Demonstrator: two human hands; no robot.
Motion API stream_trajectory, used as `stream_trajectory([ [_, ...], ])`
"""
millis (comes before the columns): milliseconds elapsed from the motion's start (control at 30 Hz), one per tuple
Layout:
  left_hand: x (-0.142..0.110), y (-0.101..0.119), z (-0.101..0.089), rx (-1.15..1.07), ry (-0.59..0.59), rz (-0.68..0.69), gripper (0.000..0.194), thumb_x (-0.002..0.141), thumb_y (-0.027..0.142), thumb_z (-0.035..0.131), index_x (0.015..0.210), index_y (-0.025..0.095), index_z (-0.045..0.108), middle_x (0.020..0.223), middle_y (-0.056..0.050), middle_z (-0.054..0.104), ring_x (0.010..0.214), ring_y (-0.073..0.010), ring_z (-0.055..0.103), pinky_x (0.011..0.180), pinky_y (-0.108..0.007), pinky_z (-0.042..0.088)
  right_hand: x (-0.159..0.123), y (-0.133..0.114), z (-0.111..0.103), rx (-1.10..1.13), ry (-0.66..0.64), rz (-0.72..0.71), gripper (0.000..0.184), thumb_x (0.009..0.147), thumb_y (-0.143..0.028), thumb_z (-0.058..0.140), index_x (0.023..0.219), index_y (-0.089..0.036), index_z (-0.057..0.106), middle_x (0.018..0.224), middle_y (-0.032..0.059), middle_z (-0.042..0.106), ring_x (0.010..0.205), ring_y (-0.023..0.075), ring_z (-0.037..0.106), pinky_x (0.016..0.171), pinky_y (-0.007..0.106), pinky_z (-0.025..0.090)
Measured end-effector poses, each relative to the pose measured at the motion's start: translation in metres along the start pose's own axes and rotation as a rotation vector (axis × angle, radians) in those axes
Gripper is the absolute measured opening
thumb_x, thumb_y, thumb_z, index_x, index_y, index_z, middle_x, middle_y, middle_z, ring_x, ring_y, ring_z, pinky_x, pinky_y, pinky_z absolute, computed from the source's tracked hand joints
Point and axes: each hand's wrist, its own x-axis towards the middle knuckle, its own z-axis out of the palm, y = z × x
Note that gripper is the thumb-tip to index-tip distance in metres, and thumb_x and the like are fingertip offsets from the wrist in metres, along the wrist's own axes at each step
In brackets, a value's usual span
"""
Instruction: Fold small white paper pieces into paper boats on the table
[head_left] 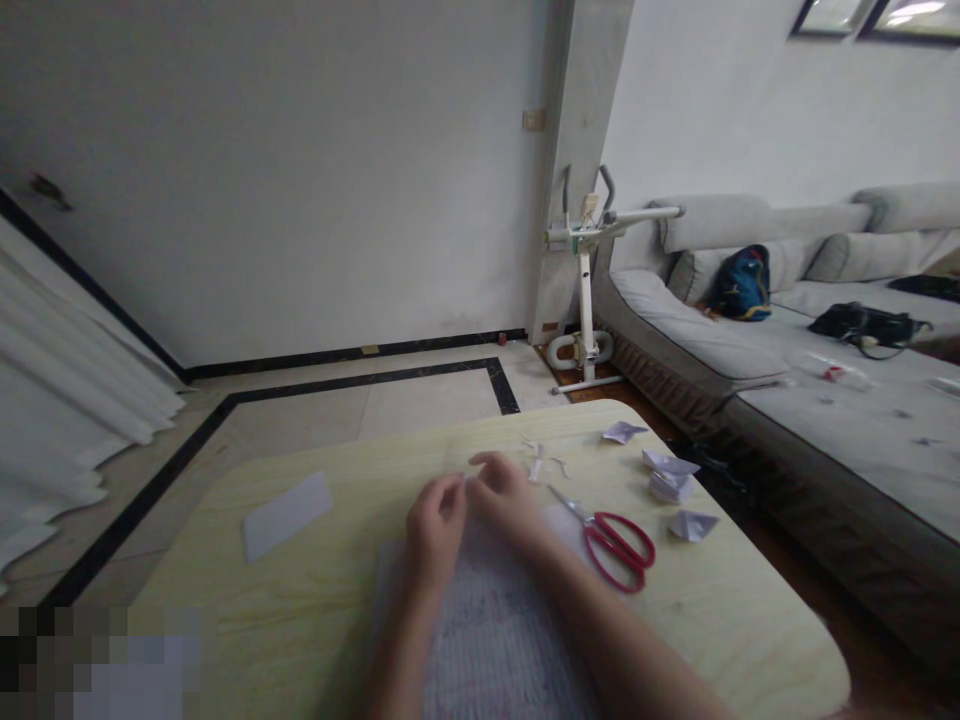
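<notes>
My left hand [437, 522] and my right hand [511, 502] meet above the middle of the table, fingertips pinched close together. Between them shows a pale bit that looks like a small piece of paper [469, 478], mostly hidden by the fingers. Beneath my forearms lies a sheet covered in writing [499, 640]. Red-handled scissors [616, 548] rest just right of my right hand, blades pointing away to the left. Thin white paper scraps [537, 463] are scattered beyond that hand. Several folded paper boats [670, 482] stand along the table's right side.
A blank white paper [289, 515] lies on the left of the pale wooden table [337, 610]. Past the right edge is a grey sofa [840, 420] with a blue backpack [742, 283] and a black bag [862, 325]. White exercise equipment [586, 290] stands by the wall.
</notes>
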Motion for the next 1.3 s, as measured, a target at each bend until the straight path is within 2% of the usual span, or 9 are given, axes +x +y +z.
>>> stream_trajectory([
  [200,-0.0001,0.0008,0.0012,-0.031,0.016,-0.018,0.017,0.084,0.028,0.054,0.092,0.018,0.065,0.093,-0.009,0.070,0.086,-0.0209,0.066,0.079,-0.032,0.052,-0.0002,-0.0003,-0.0003,0.021,-0.004,0.015,0.028,0.070,-0.012,0.054,0.097,-0.017,0.059,0.060,-0.0066,0.046,0.055,0.0097,0.044,0.051,0.020,0.037],
  [533,0.0014,0.0041,0.0016,-0.081,0.044,-0.115,0.016,0.078,0.031,0.059,0.085,0.018,0.066,0.084,-0.007,0.071,0.079,-0.0218,0.067,0.074,-0.032,0.053,-0.0004,0.0000,-0.0011,-0.028,0.015,-0.039,0.035,0.065,-0.007,0.050,0.097,-0.018,0.060,0.060,-0.0069,0.045,0.054,0.0096,0.043,0.052,0.020,0.036],
  [767,-0.0003,0.0048,-0.0002,-0.002,-0.023,0.052,0.013,0.083,0.025,0.053,0.088,0.018,0.063,0.088,-0.007,0.067,0.082,-0.0191,0.063,0.072,-0.030,0.052,-0.0007,0.0004,-0.0014,-0.040,0.021,-0.033,0.036,0.064,-0.007,0.050,0.097,-0.018,0.059,0.058,-0.0073,0.042,0.054,0.0098,0.041,0.051,0.020,0.034],
  [900,-0.0009,0.0068,-0.0004,0.008,-0.011,0.121,0.013,0.084,0.024,0.051,0.088,0.019,0.062,0.089,-0.007,0.065,0.082,-0.0190,0.062,0.071,-0.030,0.051,-0.0007,-0.0004,-0.0018,-0.026,0.022,-0.024,0.036,0.063,-0.008,0.050,0.096,-0.018,0.059,0.057,-0.0077,0.041,0.053,0.0098,0.040,0.051,0.020,0.033],
  [1300,-0.0010,0.0087,-0.0011,0.053,0.019,0.143,0.011,0.085,0.023,0.052,0.087,0.019,0.062,0.086,-0.007,0.065,0.080,-0.0184,0.062,0.072,-0.029,0.051,-0.0005,0.0020,-0.0007,-0.019,0.033,-0.033,0.033,0.067,-0.012,0.053,0.098,-0.018,0.058,0.059,-0.0075,0.041,0.054,0.0100,0.040,0.051,0.021,0.033],
])
